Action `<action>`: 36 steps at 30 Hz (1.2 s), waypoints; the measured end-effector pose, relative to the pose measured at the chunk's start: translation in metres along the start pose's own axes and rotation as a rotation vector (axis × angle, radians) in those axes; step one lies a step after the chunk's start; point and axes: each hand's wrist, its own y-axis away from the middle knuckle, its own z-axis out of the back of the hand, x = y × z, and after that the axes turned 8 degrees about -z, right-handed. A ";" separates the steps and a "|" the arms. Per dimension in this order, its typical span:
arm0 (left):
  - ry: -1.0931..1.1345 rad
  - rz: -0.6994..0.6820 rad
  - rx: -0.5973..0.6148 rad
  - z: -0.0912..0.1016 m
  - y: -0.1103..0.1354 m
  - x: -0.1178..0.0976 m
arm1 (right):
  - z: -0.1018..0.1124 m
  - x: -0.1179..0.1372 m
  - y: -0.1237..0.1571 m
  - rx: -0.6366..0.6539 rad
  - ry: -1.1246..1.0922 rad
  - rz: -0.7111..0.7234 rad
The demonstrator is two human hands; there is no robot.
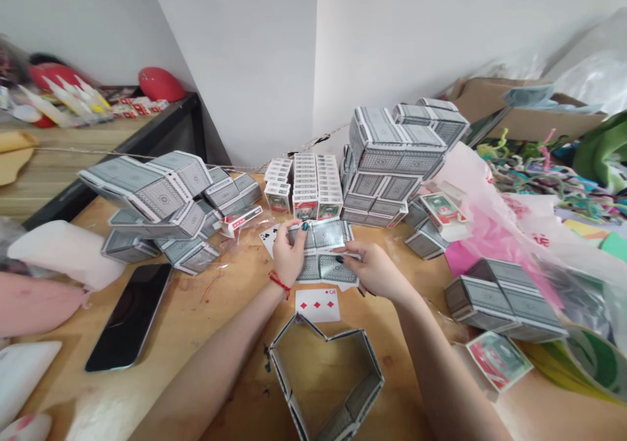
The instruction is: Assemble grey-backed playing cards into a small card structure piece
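Tabletop (198,304) of light wood, playing cards (329,233) upon it, pale walls (421,29) behind.

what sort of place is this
Likely a craft workspace: there's a heart-shaped card frame at the front, rows of card boxes further back, and white-nozzled bottles at far left.

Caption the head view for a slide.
Left hand and right hand handle patterned cards beyond a three of diamonds and heart-shaped frame.
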 end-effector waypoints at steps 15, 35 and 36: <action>-0.038 0.006 -0.072 -0.003 0.000 0.000 | -0.009 -0.011 -0.013 0.128 -0.188 -0.021; -0.115 -0.003 -0.094 -0.008 0.008 -0.002 | -0.029 -0.012 -0.019 0.131 -0.008 0.041; -0.116 -0.001 -0.098 -0.008 0.008 -0.002 | -0.030 -0.013 -0.019 0.140 -0.016 0.048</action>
